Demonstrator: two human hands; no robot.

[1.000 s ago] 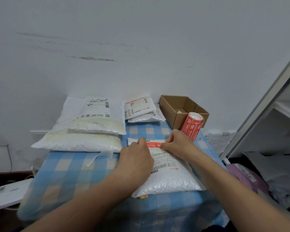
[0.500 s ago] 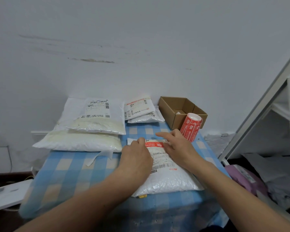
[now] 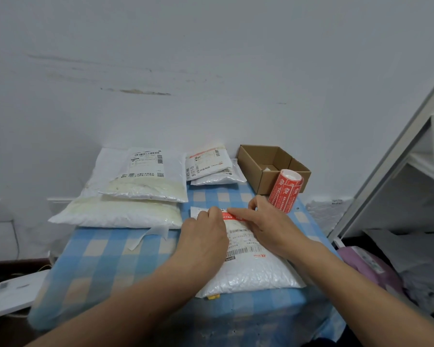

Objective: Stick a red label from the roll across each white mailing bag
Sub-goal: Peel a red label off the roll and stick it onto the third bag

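Bench (image 3: pixel 98 259): covered in blue-and-white checked cloth, set against a white wall (image 3: pixel 211 71).

White mailing bag (image 3: pixel 248 274): bubble-textured, lying flat at the near right of the bench, printed shipping label facing up.

Red label (image 3: pixel 232 216): a strip laid crosswise over the far end of this bag, above the shipping label.

Left hand (image 3: pixel 206 236): back to the camera, resting on the bag. Its fingers bend down at the left end of the red label. The tips are hidden, so whether they pinch or only press cannot be told.

Right hand (image 3: pixel 268 226): index finger stretched out flat along the red label, pressing it down. The thumb is raised and nothing is grasped.

Roll of red labels (image 3: pixel 286 191): standing tilted, just beyond the right hand, leaning against a cardboard box (image 3: pixel 251 164) that stands open at the far right corner.

Two large white mailing bags (image 3: pixel 125 211): stacked at the far left, shipping label on the upper one.

Two smaller white mailing bags (image 3: pixel 211 166): stacked at the far centre, beside the box.

Strip of translucent backing paper (image 3: pixel 148 234): loose on the cloth, in front of the large stack.

Flat white device (image 3: pixel 15 294): below the bench, left.

White shelf frame (image 3: pixel 396 171) and a purple parcel (image 3: pixel 366 264): right.
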